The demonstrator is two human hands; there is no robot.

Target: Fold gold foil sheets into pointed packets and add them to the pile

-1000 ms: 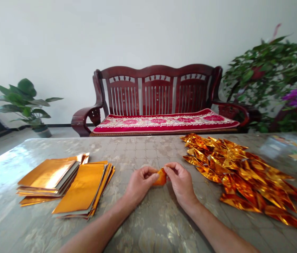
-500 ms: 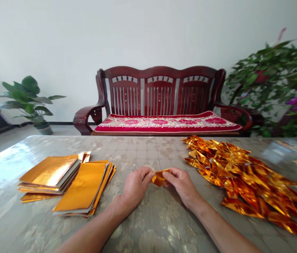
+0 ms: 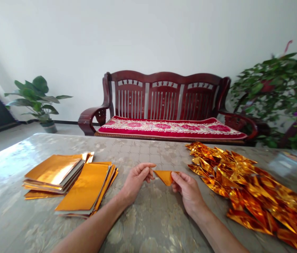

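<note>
A small piece of gold foil paper (image 3: 165,176), folded into a pointed triangle, is held above the table in front of me. My right hand (image 3: 187,191) pinches its right end between thumb and fingers. At the paper's left tip is my left hand (image 3: 137,179), its forefinger stretched out and its thumb a little apart from it, with no paper visibly gripped. To the left lie two stacks of flat gold foil sheets (image 3: 83,188). A heap of folded gold foil pieces (image 3: 245,186) spreads over the right side.
The table (image 3: 137,232) has a patterned, shiny cover. A clear plastic bag (image 3: 292,163) rests at its right edge. Behind stands a dark red wooden bench (image 3: 164,95) with a floral seat cover (image 3: 169,127). Potted plants (image 3: 39,95) flank the bench.
My left fingers have come off the left end of the paper and opened slightly. The paper now shows as a flatter triangle in my right hand. The view has shifted slightly left.
</note>
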